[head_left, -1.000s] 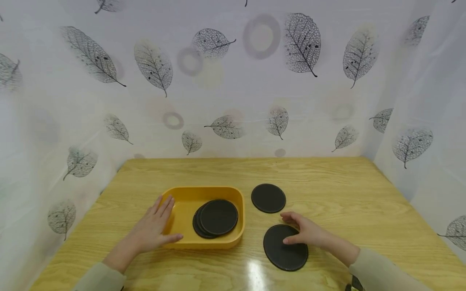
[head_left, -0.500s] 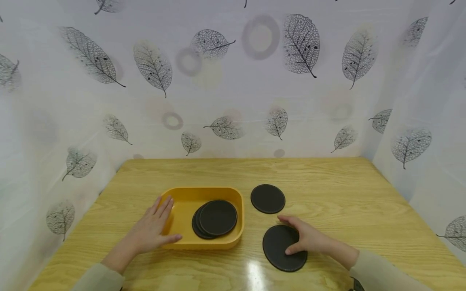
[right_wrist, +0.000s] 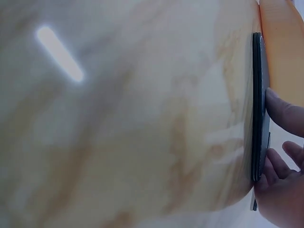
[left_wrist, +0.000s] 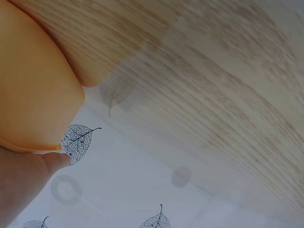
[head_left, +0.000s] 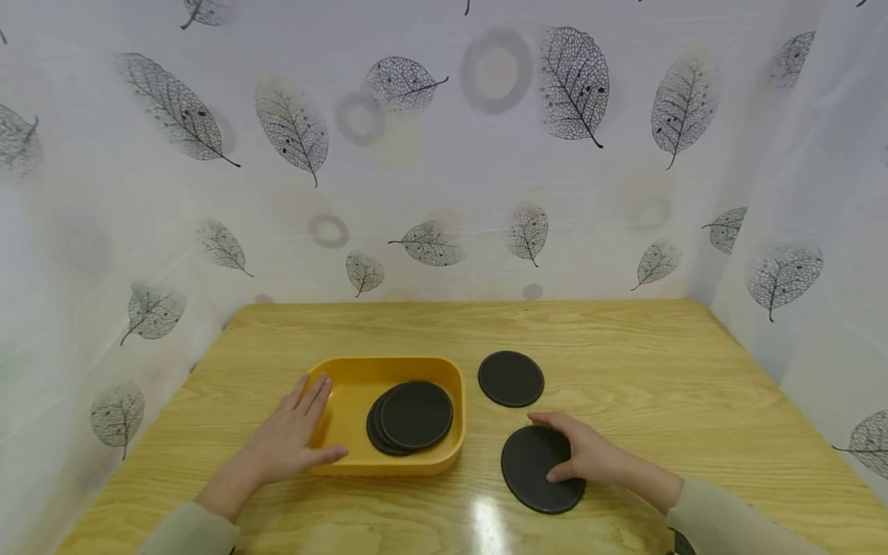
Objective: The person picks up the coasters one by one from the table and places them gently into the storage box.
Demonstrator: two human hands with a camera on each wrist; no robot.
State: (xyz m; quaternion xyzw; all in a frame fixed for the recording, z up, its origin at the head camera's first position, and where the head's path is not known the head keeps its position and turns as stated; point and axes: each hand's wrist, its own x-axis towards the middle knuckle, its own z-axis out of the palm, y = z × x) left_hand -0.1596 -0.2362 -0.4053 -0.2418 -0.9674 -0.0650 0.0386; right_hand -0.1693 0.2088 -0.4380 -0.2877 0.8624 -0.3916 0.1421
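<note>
In the head view, my left hand (head_left: 287, 443) lies over the left end of a yellow tray (head_left: 388, 468), fingers straight and thumb over the near rim. Overlapping black round coasters (head_left: 416, 415) lie inside the tray, toward its right. To the right of the tray, my right hand (head_left: 590, 451) grips a black coaster (head_left: 530, 470) at its right side, thumb on top and fingers at the edge. In the right wrist view, this coaster (right_wrist: 259, 109) is seen edge-on and its rim looks layered. Another black coaster (head_left: 511, 378) lies flat behind it.
All this is on a light wooden table (head_left: 624, 347). A white leaf-printed curtain (head_left: 444, 154) stands behind the table and along both sides. In the left wrist view, the yellow tray (left_wrist: 38, 80) fills the left edge.
My right thumb has slid right over the coaster toward its edge, and the fingers have closed in on it. The coaster's far edge has shifted slightly. My left hand stays put.
</note>
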